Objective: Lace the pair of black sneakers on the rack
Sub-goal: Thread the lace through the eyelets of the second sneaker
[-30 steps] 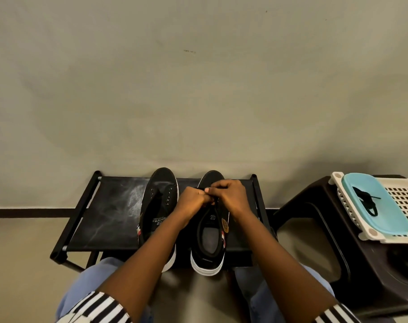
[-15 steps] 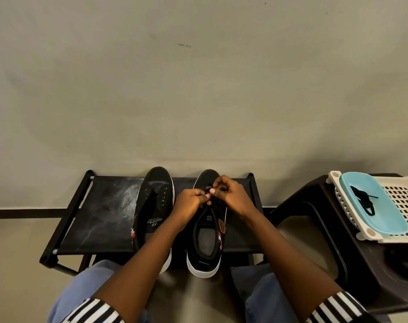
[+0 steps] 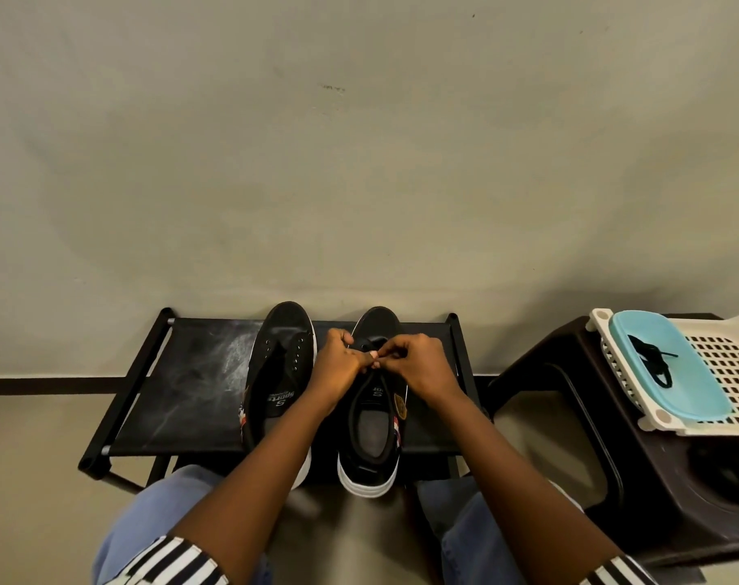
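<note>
Two black sneakers with white soles stand side by side on a low black rack (image 3: 182, 390), toes toward the wall. The left sneaker (image 3: 279, 373) has bare eyelets and no lace. Over the eyelets of the right sneaker (image 3: 374, 437) my left hand (image 3: 338, 367) and my right hand (image 3: 418, 365) meet, fingertips pinched together on a black lace (image 3: 370, 344), of which only a short bit shows between the fingers. A second black lace (image 3: 653, 365) lies on a light blue lid at the right.
A dark brown plastic stool (image 3: 676, 491) stands to the right of the rack, carrying a white perforated basket (image 3: 735, 373) with the light blue lid (image 3: 693, 390) on it. A plain wall rises right behind the rack. My knees in blue jeans sit just below it.
Both hands stay pinched together over the right sneaker's eyelets, shifting only slightly. The view has tilted a little; the sneakers and the rack have not moved.
</note>
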